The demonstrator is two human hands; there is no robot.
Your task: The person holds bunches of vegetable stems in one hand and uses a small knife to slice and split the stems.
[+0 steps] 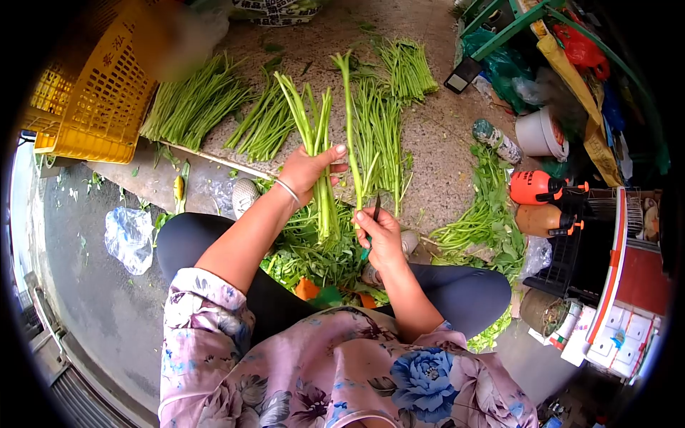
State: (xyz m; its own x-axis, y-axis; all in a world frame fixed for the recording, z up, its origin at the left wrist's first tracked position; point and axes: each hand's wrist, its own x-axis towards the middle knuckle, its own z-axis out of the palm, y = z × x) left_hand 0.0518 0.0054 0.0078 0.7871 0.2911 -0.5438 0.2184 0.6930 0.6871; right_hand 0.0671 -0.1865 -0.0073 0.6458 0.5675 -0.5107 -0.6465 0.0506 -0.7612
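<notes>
My left hand (312, 173) is closed round a bunch of thick green vegetable stalks (314, 128), held upright, the thumb lying across it. To its right, my right hand (383, 235) grips the lower end of a single long stalk (348, 107) along with a small knife (377, 208), whose dark blade points up beside the stalk. Most of the knife's handle is hidden by the fingers. Below both hands, a pile of stripped leaves (314, 253) lies between my legs. Thinner cut stalks (378, 135) are laid out on the ground just beyond.
More stalk bundles (196, 103) lie at the left, near a yellow plastic crate (107, 85). Leafy stalks (485, 221) spread on the right. Beside them stand a white bucket (541, 133) and orange spray bottles (531, 187). A clear plastic bag (129, 239) lies on the pavement.
</notes>
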